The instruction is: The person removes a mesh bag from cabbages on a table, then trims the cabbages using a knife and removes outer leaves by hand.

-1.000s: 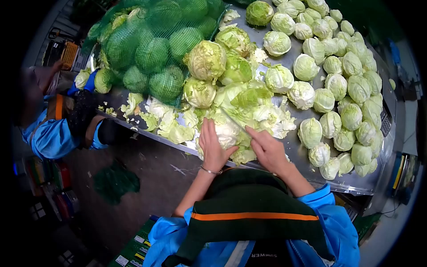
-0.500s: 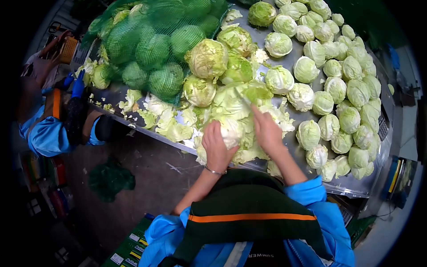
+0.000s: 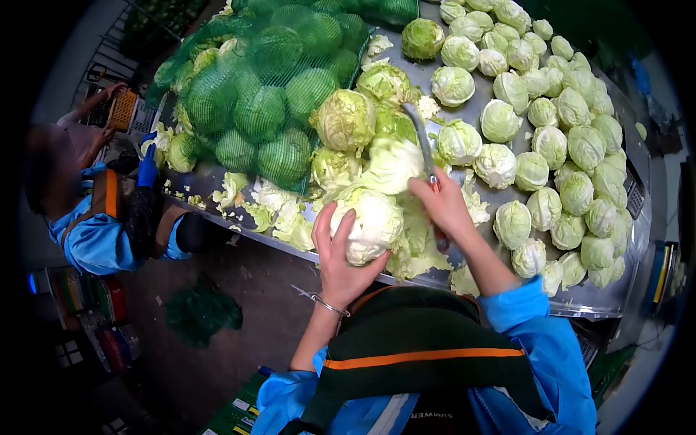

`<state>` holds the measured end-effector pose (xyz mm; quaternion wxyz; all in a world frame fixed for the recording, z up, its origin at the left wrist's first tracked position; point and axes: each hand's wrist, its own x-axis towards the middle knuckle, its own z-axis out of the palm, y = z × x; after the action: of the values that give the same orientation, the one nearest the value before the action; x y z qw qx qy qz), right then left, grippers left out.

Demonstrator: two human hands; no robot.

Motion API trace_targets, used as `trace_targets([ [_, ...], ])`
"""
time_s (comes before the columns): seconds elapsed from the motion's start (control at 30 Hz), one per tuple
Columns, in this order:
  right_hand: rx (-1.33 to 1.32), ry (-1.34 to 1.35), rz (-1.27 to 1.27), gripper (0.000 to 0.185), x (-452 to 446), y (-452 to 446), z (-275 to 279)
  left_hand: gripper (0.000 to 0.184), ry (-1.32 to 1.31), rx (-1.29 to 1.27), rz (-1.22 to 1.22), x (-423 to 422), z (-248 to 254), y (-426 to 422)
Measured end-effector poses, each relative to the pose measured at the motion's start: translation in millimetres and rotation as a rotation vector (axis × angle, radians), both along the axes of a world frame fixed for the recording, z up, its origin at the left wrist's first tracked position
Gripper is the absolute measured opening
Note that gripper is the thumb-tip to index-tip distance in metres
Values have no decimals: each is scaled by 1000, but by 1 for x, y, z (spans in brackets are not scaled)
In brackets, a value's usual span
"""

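Note:
My left hand (image 3: 339,254) is closed around the side of a pale cabbage (image 3: 371,223) at the front edge of the metal table. My right hand (image 3: 444,209) grips a knife with a curved grey blade (image 3: 419,134) and a partly red handle. The blade points away from me, up past a loose outer leaf (image 3: 394,165) lying against the cabbage's far side. More cut leaves (image 3: 420,254) lie under and beside the cabbage. Just beyond are untrimmed cabbages (image 3: 346,119) with yellowish outer leaves.
Many trimmed cabbages (image 3: 549,210) cover the right side of the metal table (image 3: 475,109). Green net sacks of cabbages (image 3: 272,94) lie at the left. A co-worker (image 3: 101,225) in blue gloves stands at the far left. Green netting (image 3: 203,312) lies on the floor.
The knife has swung clear of the cabbage, its blade now upright and plainly visible. The cabbage shows more, with my left hand still on it. The whole view has shifted slightly.

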<state>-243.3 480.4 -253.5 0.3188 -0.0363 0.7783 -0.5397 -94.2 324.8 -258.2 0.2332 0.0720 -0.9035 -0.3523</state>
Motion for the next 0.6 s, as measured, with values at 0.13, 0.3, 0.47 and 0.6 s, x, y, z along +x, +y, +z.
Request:
trace_targets([
  [0.13, -180, 59, 106, 100, 39, -11, 33, 72, 79, 3, -25, -10, 9, -1],
  [0.3, -428, 19, 51, 99, 38, -1, 26, 86, 177, 158, -72, -12, 1, -3],
  [0.47, -308, 96, -10, 83, 43, 3, 28, 104, 178, 336, 33, -10, 7, 7],
  [0.6, -247, 168, -79, 70, 38, 2, 32, 107, 171, 467, 149, -12, 27, 11],
])
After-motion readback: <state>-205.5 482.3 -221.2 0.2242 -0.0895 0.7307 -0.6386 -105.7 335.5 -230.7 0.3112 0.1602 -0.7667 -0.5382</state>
